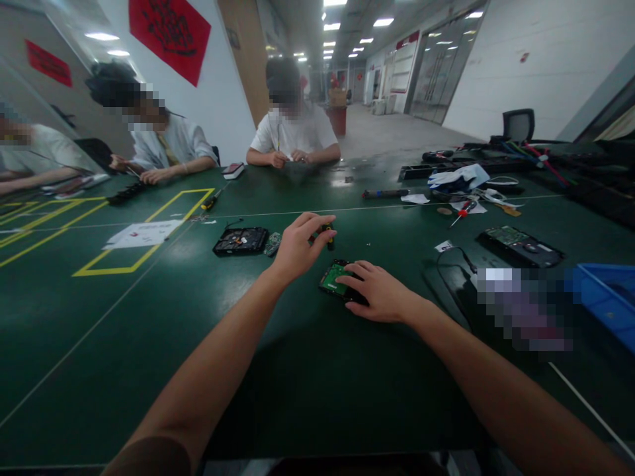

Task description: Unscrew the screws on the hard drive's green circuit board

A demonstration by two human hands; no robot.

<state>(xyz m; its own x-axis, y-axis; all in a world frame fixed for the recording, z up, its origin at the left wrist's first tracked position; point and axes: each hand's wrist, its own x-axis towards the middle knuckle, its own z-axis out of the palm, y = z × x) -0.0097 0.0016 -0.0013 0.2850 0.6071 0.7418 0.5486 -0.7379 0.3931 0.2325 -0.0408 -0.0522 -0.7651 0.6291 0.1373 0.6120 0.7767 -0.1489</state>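
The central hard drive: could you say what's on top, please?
The right hand rests on the drive, right of its exposed green board; what the fingers cover is hidden.

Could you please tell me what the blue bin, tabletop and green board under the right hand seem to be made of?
The blue bin looks like plastic, from its even colour. The tabletop has a smooth, slightly glossy green surface with soft reflections, perhaps rubber or vinyl. The green board under the right hand resembles circuit-board laminate, given its colour and pale markings.
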